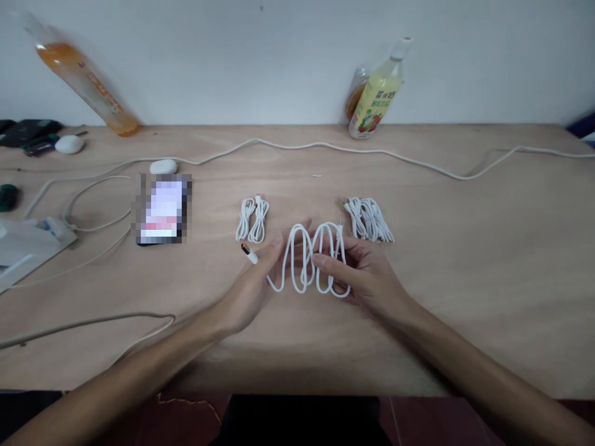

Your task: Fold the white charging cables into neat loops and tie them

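Note:
A loosely looped white charging cable (pixel 304 272) hangs between my two hands above the table's near half. My right hand (pixel 372 266) pinches the loops at their right side, thumb in front and fingers behind. The cable's other end runs through my left hand (pixel 255 291), which is closed on it. Its metal plug (pixel 248 253) sticks out to the left past my thumb. Some of my left fingers are hidden behind the loops. Beyond my hands lie a pair of bundled white cables (pixel 252 218) and, farther right, a group of bundled cables (pixel 369 220).
A phone (pixel 162 210) lies at left, with a white earbud case (pixel 163 167) behind it. One long white cord (pixel 325 146) crosses the table. An orange bottle (pixel 88 87) and a yellow bottle (pixel 379 93) stand by the wall. A white tray (pixel 37 260) sits at the left edge.

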